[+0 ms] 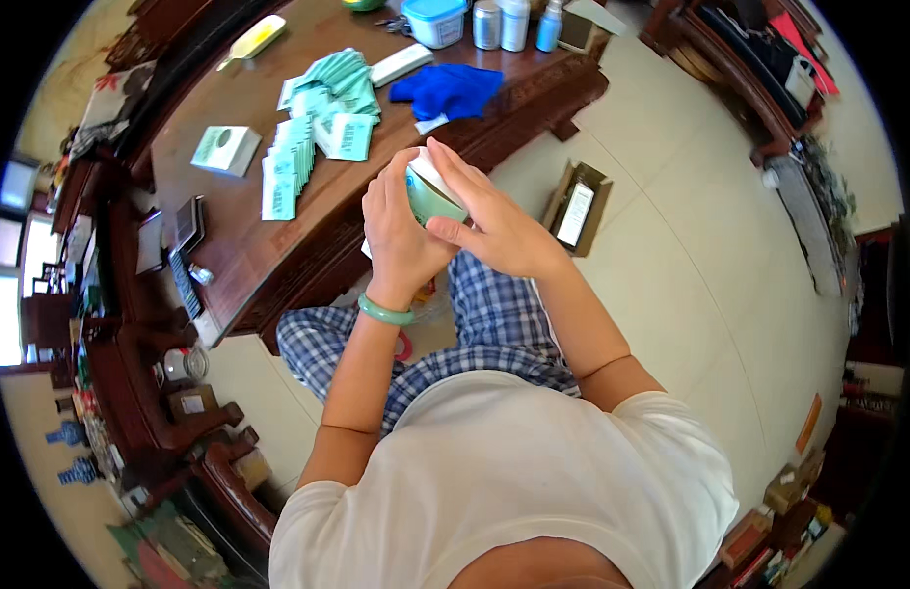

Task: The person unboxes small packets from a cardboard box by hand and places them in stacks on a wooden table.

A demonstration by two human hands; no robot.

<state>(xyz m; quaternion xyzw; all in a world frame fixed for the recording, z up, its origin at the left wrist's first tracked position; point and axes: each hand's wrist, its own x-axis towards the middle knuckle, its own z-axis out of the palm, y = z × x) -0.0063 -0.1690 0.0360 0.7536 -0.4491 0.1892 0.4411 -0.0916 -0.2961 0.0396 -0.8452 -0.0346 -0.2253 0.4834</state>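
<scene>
Both my hands are wrapped round a small white and pale green carton, held up in front of the table's near edge. My left hand, with a green bangle at its wrist, grips the left side. On the other side my right hand presses with its fingers along the top edge and its thumb across the front. A dark gap shows along the carton's upper edge. On the table beyond lie many flat pale green sachets, partly fanned out in a row and partly heaped. A similar carton stands left of them.
The dark wooden table also bears a crumpled blue cloth, a long white box, a blue-lidded tub, cans and a spray bottle. A remote lies at its left edge. An open cardboard box stands on the floor.
</scene>
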